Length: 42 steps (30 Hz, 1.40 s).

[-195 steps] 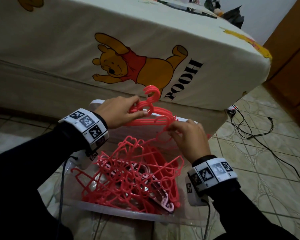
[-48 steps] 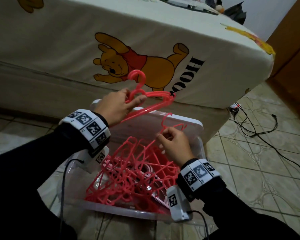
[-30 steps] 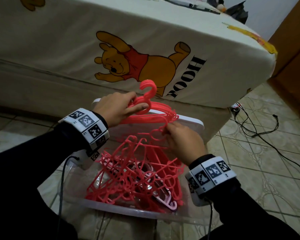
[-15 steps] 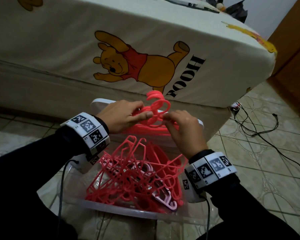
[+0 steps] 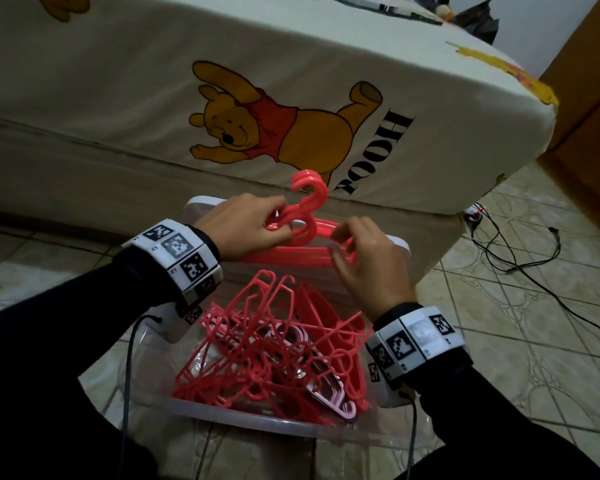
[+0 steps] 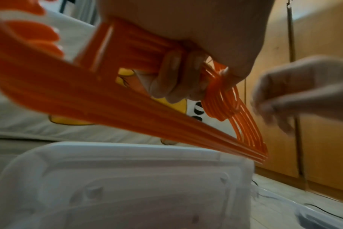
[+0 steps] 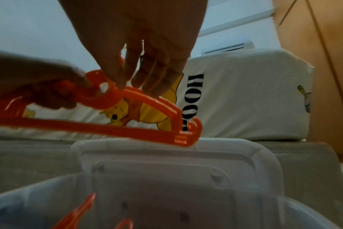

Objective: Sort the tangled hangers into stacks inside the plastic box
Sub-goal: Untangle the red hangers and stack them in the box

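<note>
My left hand (image 5: 246,226) grips the stacked hangers (image 5: 291,252) by their necks above the plastic box (image 5: 257,422); my right hand (image 5: 368,261), fingers loose, taps them. I should square the hooks flush before reaching for the tangle (image 5: 267,344) below
</note>
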Each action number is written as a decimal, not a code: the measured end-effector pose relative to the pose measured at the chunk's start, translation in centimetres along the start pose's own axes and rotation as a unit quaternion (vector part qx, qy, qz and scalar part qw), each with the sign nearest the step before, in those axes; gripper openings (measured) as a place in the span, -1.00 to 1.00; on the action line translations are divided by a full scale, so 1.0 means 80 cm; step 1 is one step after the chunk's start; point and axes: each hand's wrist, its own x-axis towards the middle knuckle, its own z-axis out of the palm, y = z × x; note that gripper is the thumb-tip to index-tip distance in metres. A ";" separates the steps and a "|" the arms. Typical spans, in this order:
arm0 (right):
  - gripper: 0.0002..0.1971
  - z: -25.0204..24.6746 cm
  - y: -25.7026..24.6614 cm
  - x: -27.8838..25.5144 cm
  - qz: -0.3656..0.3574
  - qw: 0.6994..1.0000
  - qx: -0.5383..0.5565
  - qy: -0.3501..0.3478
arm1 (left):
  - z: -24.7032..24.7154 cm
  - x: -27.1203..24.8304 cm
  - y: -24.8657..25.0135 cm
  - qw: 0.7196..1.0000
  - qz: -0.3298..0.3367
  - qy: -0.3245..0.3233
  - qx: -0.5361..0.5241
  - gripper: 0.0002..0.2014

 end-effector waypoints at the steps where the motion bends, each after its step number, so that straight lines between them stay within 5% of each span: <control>1: -0.90 0.006 0.000 -0.004 -0.003 1.000 0.002 -0.020 | -0.004 0.002 -0.004 1.000 -0.014 0.008 0.012 -0.74; 8: -0.75 0.090 -0.017 -0.033 -0.066 0.947 -0.079 -0.304 | -0.019 0.009 -0.026 0.998 -0.040 0.036 0.024 -0.82; 14: -0.68 0.168 -0.062 -0.041 -0.118 0.892 -0.094 -0.427 | -0.022 0.008 -0.033 0.998 -0.046 0.021 0.049 -0.85; 25: -0.70 0.238 -0.095 -0.053 -0.178 0.872 -0.202 -0.409 | -0.024 0.010 -0.041 0.997 -0.043 0.042 0.038 -0.83; 29: -0.72 0.223 -0.089 -0.044 -0.191 0.892 -0.191 -0.363 | -0.025 0.011 -0.042 0.997 -0.036 0.054 0.038 -0.83; 37: -0.78 0.149 -0.061 -0.003 -0.079 0.952 -0.097 -0.280 | -0.030 0.012 -0.038 0.993 -0.039 0.104 0.030 -0.79; 42: -0.79 0.082 -0.028 -0.003 0.046 0.951 0.020 -0.304 | -0.033 0.010 -0.036 0.990 -0.045 0.133 0.007 -0.79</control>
